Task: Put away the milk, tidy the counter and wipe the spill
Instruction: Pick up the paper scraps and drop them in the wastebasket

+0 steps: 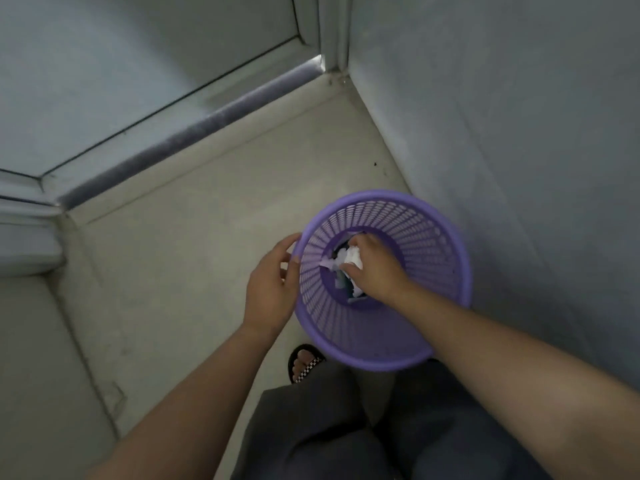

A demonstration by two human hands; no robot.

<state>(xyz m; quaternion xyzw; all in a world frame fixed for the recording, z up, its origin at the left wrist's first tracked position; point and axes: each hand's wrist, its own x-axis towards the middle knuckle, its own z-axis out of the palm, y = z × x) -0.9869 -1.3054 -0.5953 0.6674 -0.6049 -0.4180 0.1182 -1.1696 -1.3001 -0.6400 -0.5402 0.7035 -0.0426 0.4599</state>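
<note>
A purple slatted plastic waste basket stands on the floor in a corner, seen from above. My right hand reaches down inside it, fingers closed around a crumpled white tissue. Other rubbish, dark and white, lies at the basket's bottom under the tissue. My left hand rests on the basket's left rim, thumb over the edge. No milk, counter or spill is in view.
A grey wall runs along the right, close behind the basket. A door with a metal threshold crosses the upper left. Beige floor tiles lie left of the basket. My sandalled foot stands just below it.
</note>
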